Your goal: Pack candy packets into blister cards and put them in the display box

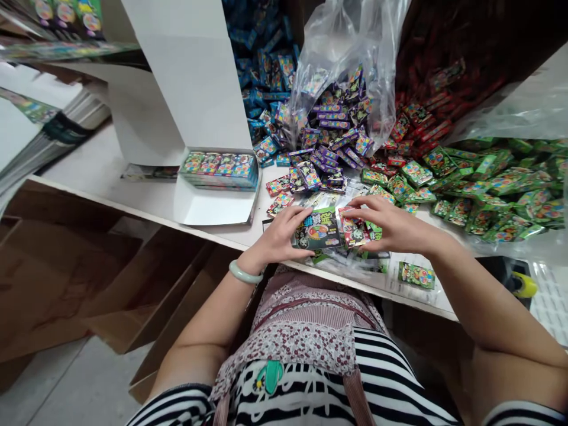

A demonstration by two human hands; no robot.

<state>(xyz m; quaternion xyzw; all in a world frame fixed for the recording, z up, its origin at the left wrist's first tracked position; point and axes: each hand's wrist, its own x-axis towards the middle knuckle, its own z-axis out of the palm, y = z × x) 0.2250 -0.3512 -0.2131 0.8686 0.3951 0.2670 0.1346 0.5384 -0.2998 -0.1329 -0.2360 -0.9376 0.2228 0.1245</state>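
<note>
My left hand (284,235), with a pale green bangle on its wrist, grips a black-and-green printed bag (326,229) between thumb and fingers at the table's front edge. Close beside it, my right hand (388,226) pinches a small red packet (354,231) at the bag's right side. A green packet partly shows under the right fingers. Whether the red packet is inside the bag or only against it, I cannot tell. More printed bags (355,260) lie flat beneath both hands.
Left stands an open white box (208,207) with rows of small packets (219,165). Behind are heaps of blue packets (266,77), purple packets (331,136) in clear plastic, red packets (426,127) and green packets (501,183). A yellow-and-black tool (523,285) lies right. Cardboard boxes (57,290) stand below.
</note>
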